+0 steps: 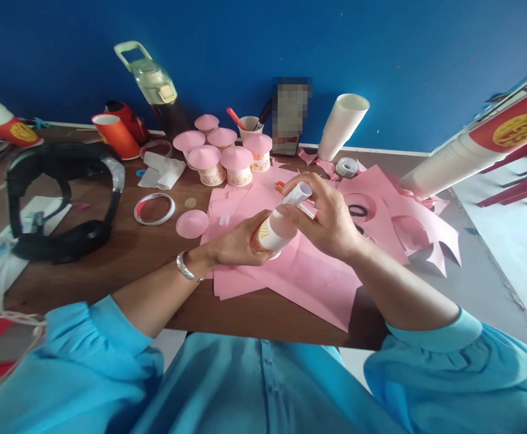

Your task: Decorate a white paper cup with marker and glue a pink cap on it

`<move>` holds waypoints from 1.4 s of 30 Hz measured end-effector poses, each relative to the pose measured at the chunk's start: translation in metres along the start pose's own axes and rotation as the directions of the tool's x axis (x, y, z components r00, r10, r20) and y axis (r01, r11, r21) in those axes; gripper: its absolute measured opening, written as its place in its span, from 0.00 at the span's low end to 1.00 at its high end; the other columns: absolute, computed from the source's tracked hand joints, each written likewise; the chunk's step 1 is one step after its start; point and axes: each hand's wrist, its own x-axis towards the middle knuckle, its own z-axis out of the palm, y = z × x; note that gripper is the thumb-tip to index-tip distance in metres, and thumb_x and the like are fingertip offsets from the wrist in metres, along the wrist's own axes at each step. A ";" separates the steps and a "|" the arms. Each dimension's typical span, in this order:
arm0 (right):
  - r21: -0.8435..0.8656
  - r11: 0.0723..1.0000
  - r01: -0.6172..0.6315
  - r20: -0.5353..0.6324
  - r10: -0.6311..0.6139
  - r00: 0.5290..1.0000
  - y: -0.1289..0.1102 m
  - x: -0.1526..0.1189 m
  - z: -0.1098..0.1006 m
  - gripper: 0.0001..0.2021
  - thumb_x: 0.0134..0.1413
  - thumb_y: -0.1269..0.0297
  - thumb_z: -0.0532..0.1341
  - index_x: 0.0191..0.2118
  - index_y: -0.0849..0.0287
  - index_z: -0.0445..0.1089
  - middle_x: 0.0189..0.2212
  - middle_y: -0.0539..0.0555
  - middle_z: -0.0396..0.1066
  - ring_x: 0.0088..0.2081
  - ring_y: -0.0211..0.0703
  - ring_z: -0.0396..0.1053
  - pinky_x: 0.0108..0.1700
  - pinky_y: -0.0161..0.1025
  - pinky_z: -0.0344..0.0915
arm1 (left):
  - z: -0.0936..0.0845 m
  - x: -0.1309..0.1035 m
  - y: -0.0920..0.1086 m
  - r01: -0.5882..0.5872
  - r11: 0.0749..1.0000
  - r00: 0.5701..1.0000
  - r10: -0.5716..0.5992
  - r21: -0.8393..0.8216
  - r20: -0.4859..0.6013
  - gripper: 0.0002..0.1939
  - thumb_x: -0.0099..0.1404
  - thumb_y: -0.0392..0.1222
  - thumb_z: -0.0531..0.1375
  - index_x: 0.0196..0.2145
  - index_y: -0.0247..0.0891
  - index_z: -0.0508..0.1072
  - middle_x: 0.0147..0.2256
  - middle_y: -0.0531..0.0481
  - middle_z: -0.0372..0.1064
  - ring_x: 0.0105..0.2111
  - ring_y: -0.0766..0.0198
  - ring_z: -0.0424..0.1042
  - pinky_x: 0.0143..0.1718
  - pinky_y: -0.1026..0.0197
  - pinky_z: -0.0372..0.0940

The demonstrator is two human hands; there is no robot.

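Observation:
My left hand (pixel 240 241) is wrapped round a printed white paper cup (pixel 274 234), tilted, above pink paper sheets (pixel 308 283). At the cup's upper end stands a white rolled paper tube (pixel 299 194). My right hand (pixel 333 220) has its thumb and fingers closed round this tube. Whether the tube is fixed to the cup I cannot tell. Part of the cup is hidden by my left fingers. Beside my left hand lies a loose pink paper cone (pixel 192 223). Behind are several small printed cups with pink cone tops (pixel 237 160).
A tape roll (pixel 154 209) and a black headband-like frame (pixel 64 202) lie left. At the back stand a bottle (pixel 155 84), a pen cup (pixel 250 125), a phone (pixel 290 117) and stacked white cups (pixel 344 123). Cut pink scraps (pixel 426 226) and black scissor handles (pixel 358 211) lie right.

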 end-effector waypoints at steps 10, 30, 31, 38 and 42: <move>0.024 0.999 -0.025 -0.016 0.026 1.000 0.009 0.001 0.004 0.12 0.70 0.51 0.65 0.42 0.53 0.67 0.38 0.50 0.75 0.37 0.43 0.74 0.37 0.43 0.72 | 0.000 0.000 -0.002 -0.084 0.991 0.996 0.083 0.105 0.021 0.24 0.59 0.37 0.64 0.53 0.42 0.66 0.42 0.48 0.79 0.37 0.56 0.79 0.33 0.56 0.76; 0.037 0.999 -0.018 -0.050 0.020 0.999 0.004 0.001 0.002 0.13 0.69 0.50 0.66 0.42 0.53 0.68 0.37 0.51 0.74 0.36 0.43 0.74 0.37 0.43 0.72 | 0.002 0.000 -0.003 -0.058 0.998 0.998 0.059 0.020 -0.035 0.26 0.58 0.39 0.65 0.54 0.44 0.65 0.45 0.46 0.78 0.41 0.54 0.79 0.37 0.51 0.77; 0.039 0.999 -0.025 -0.055 0.027 0.998 0.006 0.001 0.003 0.13 0.69 0.50 0.66 0.41 0.53 0.68 0.37 0.51 0.74 0.37 0.44 0.74 0.37 0.43 0.72 | 0.002 0.000 -0.003 -0.060 0.998 0.998 0.061 0.035 -0.032 0.25 0.58 0.38 0.65 0.53 0.43 0.65 0.44 0.46 0.77 0.39 0.55 0.78 0.37 0.52 0.77; 0.073 0.992 -0.106 -0.106 0.114 0.988 0.013 0.001 0.005 0.15 0.66 0.49 0.68 0.41 0.54 0.68 0.34 0.49 0.74 0.34 0.40 0.73 0.36 0.40 0.73 | 0.002 0.001 0.002 -0.111 0.992 0.990 0.116 0.068 -0.085 0.25 0.58 0.36 0.65 0.53 0.40 0.65 0.46 0.44 0.77 0.42 0.55 0.78 0.41 0.53 0.78; 0.212 0.972 -0.104 -0.086 0.125 0.988 0.004 0.002 0.001 0.16 0.66 0.46 0.68 0.41 0.53 0.69 0.37 0.49 0.74 0.37 0.41 0.74 0.38 0.40 0.75 | 0.002 0.002 0.001 -0.049 0.991 0.986 0.067 0.121 -0.150 0.25 0.59 0.39 0.65 0.53 0.41 0.65 0.45 0.44 0.77 0.40 0.54 0.79 0.38 0.52 0.78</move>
